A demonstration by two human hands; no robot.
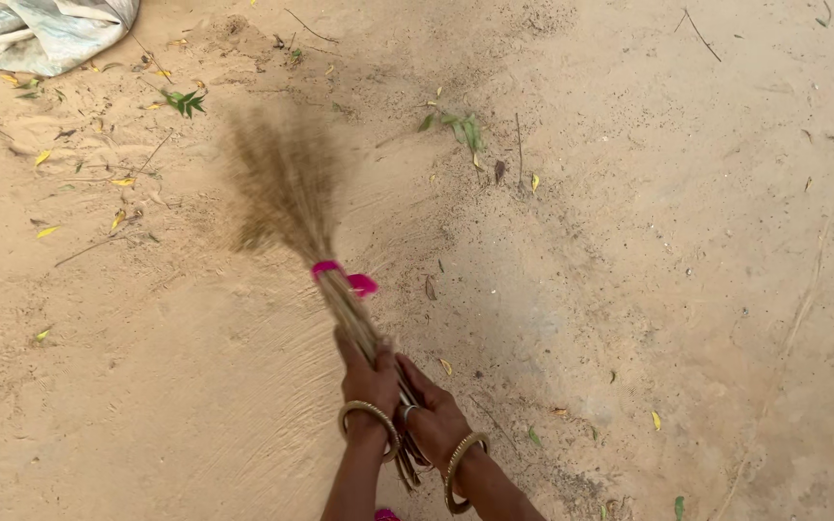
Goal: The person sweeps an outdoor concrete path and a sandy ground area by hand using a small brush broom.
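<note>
Fingers [359, 359] of the left hand [367, 381] clenched around the bound stalks of a grass broom [313, 241], with the right hand [434, 417] wrapped on the same bundle just beside and below it, a ring on one finger. Both grips closed tight on the handle end, near the bottom edge of the sandy ground [687, 289]. Metal bangles [371, 417] circling each wrist. Broom angled up and to the left from the hands, tied with a pink band [345, 277] partway along, its feathery head blurred over the sand toward the upper left. Curved sweep marks scored into the ground left of the hands. Scattered yellow leaves [47, 232] and thin twigs along the left side, a small green sprig [185, 100] near the top left, another green sprig [463, 128] at the top centre. Crumpled pale cloth or sack [41, 34] lying in the top left corner. A few stray leaves dotting the darker, shaded patch of ground to the right of the hands, near the bottom edge.
</note>
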